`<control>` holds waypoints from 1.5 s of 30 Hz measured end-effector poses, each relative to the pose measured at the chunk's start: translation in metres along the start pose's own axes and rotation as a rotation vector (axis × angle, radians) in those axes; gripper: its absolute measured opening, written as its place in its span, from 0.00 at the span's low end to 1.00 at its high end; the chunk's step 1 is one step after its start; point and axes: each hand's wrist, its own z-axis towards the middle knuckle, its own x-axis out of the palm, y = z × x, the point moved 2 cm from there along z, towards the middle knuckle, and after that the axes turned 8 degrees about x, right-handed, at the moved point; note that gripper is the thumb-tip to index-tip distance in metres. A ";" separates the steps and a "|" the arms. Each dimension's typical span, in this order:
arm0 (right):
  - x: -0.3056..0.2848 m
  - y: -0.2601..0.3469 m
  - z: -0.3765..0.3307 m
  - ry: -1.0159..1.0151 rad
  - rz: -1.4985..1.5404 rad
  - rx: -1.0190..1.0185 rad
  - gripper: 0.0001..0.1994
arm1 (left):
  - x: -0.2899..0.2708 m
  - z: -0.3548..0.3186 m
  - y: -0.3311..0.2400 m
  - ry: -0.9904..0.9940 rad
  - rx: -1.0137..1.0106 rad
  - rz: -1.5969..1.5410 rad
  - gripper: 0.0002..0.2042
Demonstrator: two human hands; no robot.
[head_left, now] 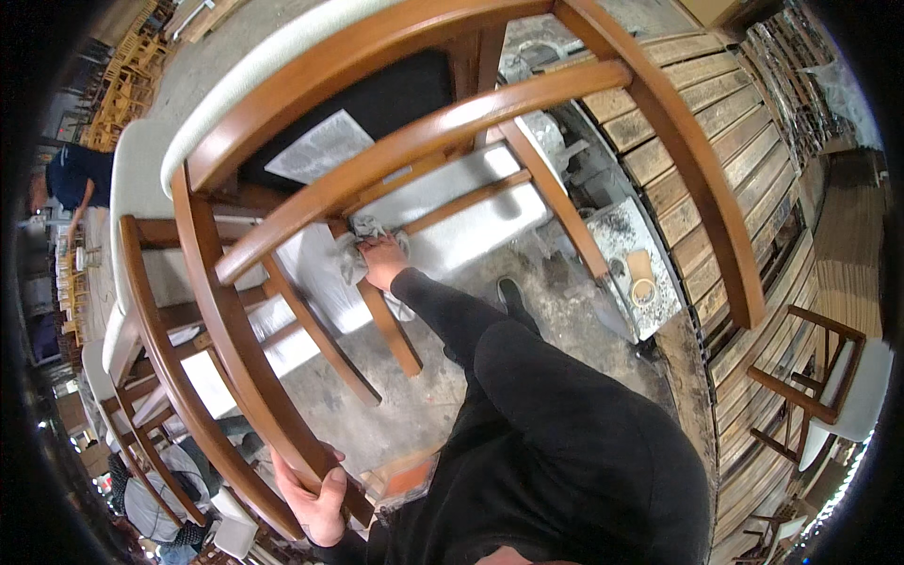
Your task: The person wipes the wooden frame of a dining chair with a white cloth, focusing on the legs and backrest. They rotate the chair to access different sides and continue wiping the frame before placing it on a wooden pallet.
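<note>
A brown wooden chair (424, 127) with a pale upholstered seat is tipped over in front of me, its dark underside and a white paper label (323, 149) showing. At the lower left my left hand (315, 499) is wrapped round the end of one of its legs (235, 330). My right hand (384, 261) reaches in behind the nearer rails and grips a crumpled greyish rag (348, 256). The rag is against or very near the top of a brown leg (391, 330); I cannot tell whether they touch.
More pale-seated chairs (141, 188) stand close on the left. A slatted wooden platform (697, 122) runs along the right, with another chair (815, 381) on it. A stained white board (636, 268) holds a roll of tape (643, 292). Another person (75, 179) is at far left.
</note>
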 end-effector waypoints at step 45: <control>-0.142 -0.300 -0.206 -0.314 -0.200 0.363 0.37 | 0.010 0.006 -0.001 0.058 0.000 -0.011 0.36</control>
